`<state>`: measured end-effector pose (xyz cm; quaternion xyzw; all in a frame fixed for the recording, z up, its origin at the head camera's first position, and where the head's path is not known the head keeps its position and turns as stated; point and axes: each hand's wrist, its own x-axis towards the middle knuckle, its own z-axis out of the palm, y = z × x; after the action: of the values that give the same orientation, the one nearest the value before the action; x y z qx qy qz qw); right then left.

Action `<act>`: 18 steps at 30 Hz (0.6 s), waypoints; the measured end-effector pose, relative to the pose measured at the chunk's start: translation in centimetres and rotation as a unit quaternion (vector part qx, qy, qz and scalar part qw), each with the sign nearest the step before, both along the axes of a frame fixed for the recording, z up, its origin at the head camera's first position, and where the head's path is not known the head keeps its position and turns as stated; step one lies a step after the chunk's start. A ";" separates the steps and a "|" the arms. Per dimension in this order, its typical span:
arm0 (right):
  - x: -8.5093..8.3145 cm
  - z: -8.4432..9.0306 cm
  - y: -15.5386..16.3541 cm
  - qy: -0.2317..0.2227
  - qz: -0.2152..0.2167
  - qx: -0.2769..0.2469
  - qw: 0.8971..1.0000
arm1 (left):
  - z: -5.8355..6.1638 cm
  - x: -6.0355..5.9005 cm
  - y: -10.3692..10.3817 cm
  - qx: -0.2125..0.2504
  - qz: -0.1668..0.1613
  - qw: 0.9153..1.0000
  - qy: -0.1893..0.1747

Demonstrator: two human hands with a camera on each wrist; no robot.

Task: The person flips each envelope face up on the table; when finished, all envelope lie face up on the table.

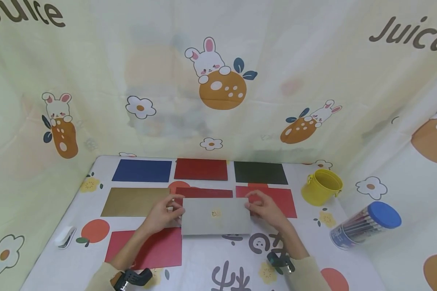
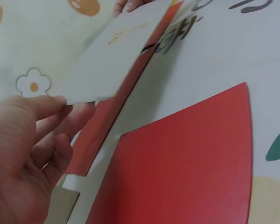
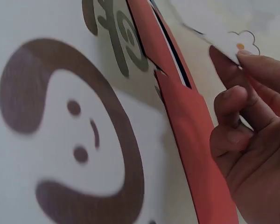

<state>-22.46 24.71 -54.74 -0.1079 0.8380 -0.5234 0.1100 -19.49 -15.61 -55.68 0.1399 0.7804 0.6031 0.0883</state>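
A pale grey card (image 1: pixel 215 224) with a small gold mark is raised above the table, its face toward the head camera. My left hand (image 1: pixel 162 212) pinches its left edge between thumb and fingers, as the left wrist view also shows. On the opposite edge, my right hand (image 1: pixel 266 210) pinches the right side. Part of a dark red card (image 1: pixel 204 193) shows behind the grey one, its lower part hidden. Under the left forearm lies a red card (image 1: pixel 164 250); in the left wrist view that red card (image 2: pixel 182 163) lies flat below the hand.
Blue (image 1: pixel 142 171), red (image 1: pixel 201 169) and dark green cards (image 1: pixel 261 173) line the back. A gold card (image 1: pixel 131 202) lies left, a bright red card (image 1: pixel 280 200) right. Rightward stand a yellow bucket (image 1: pixel 317 192) and a blue-lidded pencil tub (image 1: pixel 360 226). A white stapler (image 1: pixel 65 237) lies left.
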 end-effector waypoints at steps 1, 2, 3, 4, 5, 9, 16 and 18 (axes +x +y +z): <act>0.1 0.0 0.3 -0.002 -0.001 0.010 1.000 | 0.0 0.1 0.2 -0.003 -0.005 1.000 -0.008; 0.1 0.1 0.5 -0.002 -0.001 0.021 1.000 | 0.0 0.2 0.3 -0.006 -0.012 1.000 -0.011; 0.2 0.2 0.8 -0.005 0.002 0.033 0.999 | -0.1 0.2 0.5 -0.010 -0.018 1.000 -0.016; 0.3 0.2 1.1 -0.009 0.007 0.044 0.999 | -0.1 0.2 0.6 -0.013 -0.026 0.999 -0.019; 0.3 0.2 1.3 -0.013 0.014 0.056 0.998 | -0.2 0.3 0.8 -0.018 -0.035 0.999 -0.017; 0.6 0.4 2.3 -0.034 0.049 0.083 0.995 | -0.2 0.5 1.4 -0.059 -0.068 0.996 -0.005; 0.9 -0.2 3.6 -0.072 0.075 0.096 0.990 | -0.5 0.8 2.4 -0.094 -0.083 0.992 0.007; 0.9 -0.3 3.8 -0.077 0.081 0.099 0.989 | -0.7 0.9 2.5 -0.108 -0.076 0.991 0.015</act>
<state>-21.52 28.53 -55.08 -0.1233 0.8630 -0.4343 0.2269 -18.57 -13.07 -56.35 0.1972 0.8291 0.5050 0.1366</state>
